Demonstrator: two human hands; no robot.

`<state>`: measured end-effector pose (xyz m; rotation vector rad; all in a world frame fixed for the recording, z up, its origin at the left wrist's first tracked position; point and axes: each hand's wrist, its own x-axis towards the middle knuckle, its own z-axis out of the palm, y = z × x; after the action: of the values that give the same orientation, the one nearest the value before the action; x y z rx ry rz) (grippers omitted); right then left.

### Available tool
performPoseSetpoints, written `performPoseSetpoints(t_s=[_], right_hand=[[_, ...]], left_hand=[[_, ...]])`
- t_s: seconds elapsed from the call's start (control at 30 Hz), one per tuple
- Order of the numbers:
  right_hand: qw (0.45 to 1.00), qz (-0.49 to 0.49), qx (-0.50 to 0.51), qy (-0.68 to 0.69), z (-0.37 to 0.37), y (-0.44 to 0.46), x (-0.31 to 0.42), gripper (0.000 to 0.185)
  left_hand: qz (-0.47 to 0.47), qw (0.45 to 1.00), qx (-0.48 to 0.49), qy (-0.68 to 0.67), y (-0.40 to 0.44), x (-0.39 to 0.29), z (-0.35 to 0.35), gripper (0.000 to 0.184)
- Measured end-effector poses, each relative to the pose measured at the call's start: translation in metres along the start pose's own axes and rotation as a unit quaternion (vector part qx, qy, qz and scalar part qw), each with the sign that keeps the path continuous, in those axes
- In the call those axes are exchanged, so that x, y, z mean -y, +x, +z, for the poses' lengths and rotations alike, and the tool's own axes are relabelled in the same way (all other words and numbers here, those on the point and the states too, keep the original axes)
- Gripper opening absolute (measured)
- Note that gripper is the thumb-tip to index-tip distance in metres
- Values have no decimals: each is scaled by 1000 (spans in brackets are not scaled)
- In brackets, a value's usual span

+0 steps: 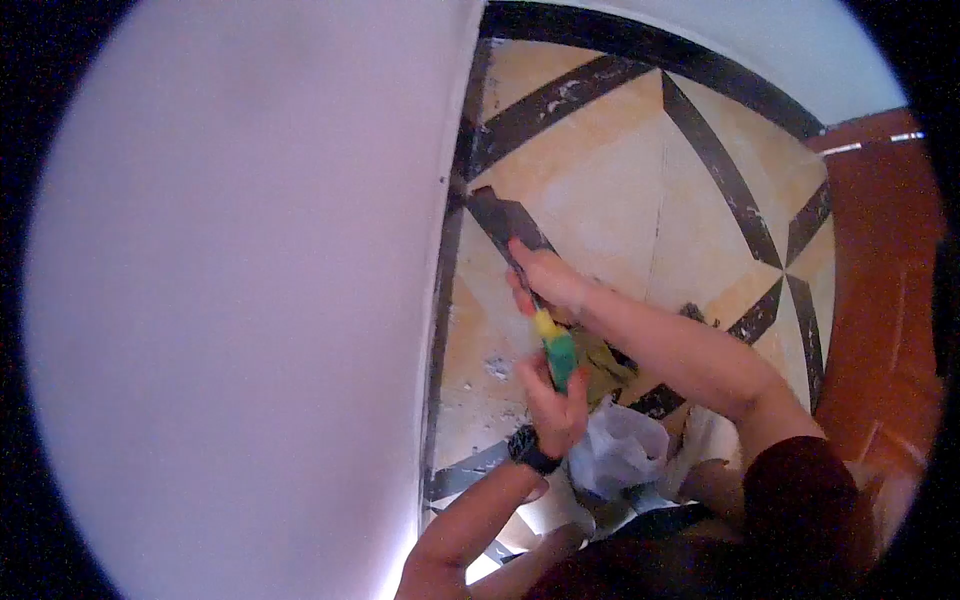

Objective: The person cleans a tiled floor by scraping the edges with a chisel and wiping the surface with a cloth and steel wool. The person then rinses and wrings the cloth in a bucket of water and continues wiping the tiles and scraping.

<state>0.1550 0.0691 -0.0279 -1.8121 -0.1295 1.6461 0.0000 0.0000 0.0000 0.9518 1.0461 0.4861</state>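
- Your left hand (556, 408) wraps the handle of the green-and-yellow tool (561, 358).
- Your right hand (548, 280) grips its shaft (533, 295).
- A whitish bag (625, 450) sits beside your left hand.

It looks like an indoor room, perhaps in a home, though which room is unclear: a plain pale wall (250, 250) rises left of the left hand (556, 402), a patterned floor (600, 170) of cream and ochre with dark bands spreads beyond the right hand (545, 278), a reddish-brown panel (880, 260) stands well to its right, and white flecks (498, 368) lie near the left hand
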Motion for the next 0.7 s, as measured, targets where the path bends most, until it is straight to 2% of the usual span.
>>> performPoseSetpoints(t_s=[0.03, 0.07, 0.1, 0.13, 0.17, 0.2, 0.27, 0.37, 0.4, 0.47, 0.5, 0.53, 0.6, 0.7], right_hand=[[997, 49, 46, 26, -3, -24, 3, 63], [999, 0, 10, -40, -10, -33, -2, 59], [988, -55, -66, -131, -43, -41, 5, 55], [916, -163, -125, -344, -35, -55, 7, 48], [784, -259, -168, -538, -19, -68, 6, 43], [761, -415, -162, -472, 18, -28, -10, 39], [699, -436, -153, -546, 29, -39, -53, 37], [643, -419, -101, -633, 40, -32, -88, 41], [666, -399, -47, -628, 40, -26, -90, 43], [710, -349, 72, -607, 43, -19, -90, 47], [766, -380, 72, -513, 24, -30, -71, 46], [817, -398, 86, -408, 7, -58, -53, 45], [874, -337, 167, -308, -31, -80, -13, 54], [892, -313, 239, -221, -77, -75, 49, 54]], left_hand=[[17, 999, 24, -36, -17, 3, -12, 36], [30, 995, 54, -75, -23, 6, -21, 37], [92, 987, 96, -88, 4, 15, -8, 38], [142, 981, 112, -69, 24, 15, -30, 39], [195, 972, 123, -50, 46, 12, -53, 40], [280, 933, 147, 171, 90, -26, -105, 43], [258, 881, 235, 320, 104, -50, -102, 49], [388, 777, 202, 452, 127, -47, -98, 61], [441, 762, 189, 436, 139, -53, -92, 66], [441, 737, 204, 469, 148, -52, -99, 65], [453, 718, 207, 487, 157, -50, -98, 65], [397, 708, 229, 537, 155, -43, -106, 61], [419, 680, 263, 542, 154, -26, -116, 56], [384, 631, 357, 572, 151, 7, -140, 49]])
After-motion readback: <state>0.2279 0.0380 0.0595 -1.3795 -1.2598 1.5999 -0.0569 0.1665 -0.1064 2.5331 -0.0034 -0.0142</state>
